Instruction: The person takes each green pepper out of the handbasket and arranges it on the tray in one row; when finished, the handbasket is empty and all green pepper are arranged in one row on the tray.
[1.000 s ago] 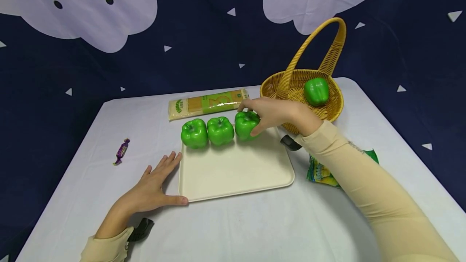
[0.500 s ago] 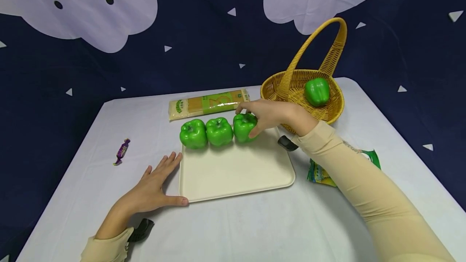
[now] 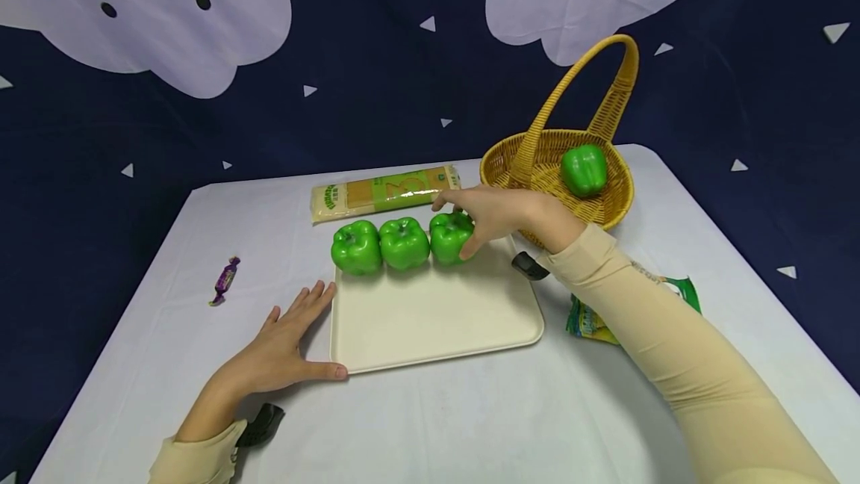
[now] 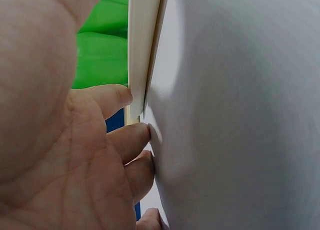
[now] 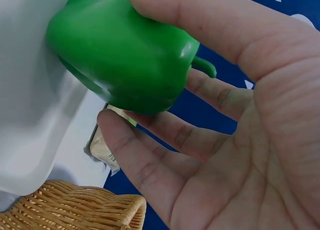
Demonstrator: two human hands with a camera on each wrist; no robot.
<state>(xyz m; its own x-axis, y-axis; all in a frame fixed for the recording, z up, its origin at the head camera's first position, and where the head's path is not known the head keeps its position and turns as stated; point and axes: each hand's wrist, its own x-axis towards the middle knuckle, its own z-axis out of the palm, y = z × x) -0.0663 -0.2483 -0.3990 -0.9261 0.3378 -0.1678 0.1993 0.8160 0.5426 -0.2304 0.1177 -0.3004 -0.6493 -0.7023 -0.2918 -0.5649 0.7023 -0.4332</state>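
Observation:
Three green bell peppers stand in a row along the far edge of a cream tray. My right hand holds the rightmost bell pepper, thumb on its near side and fingers around its far side. In the right wrist view this bell pepper rests against the tray, its stem toward the palm. The middle bell pepper and the left bell pepper stand close beside it. My left hand is spread at the tray's left side, thumb at the near corner and fingertips touching the edge.
Behind the tray's right side stands a yellow wicker basket with a tall handle and another green bell pepper inside. A noodle packet lies behind the tray. A purple wrapped candy lies left; a green snack bag lies partly under the right forearm.
My right hand has shifted the rightmost bell pepper slightly left and toward me, and the row has moved a little left with it. The left hand stays put.

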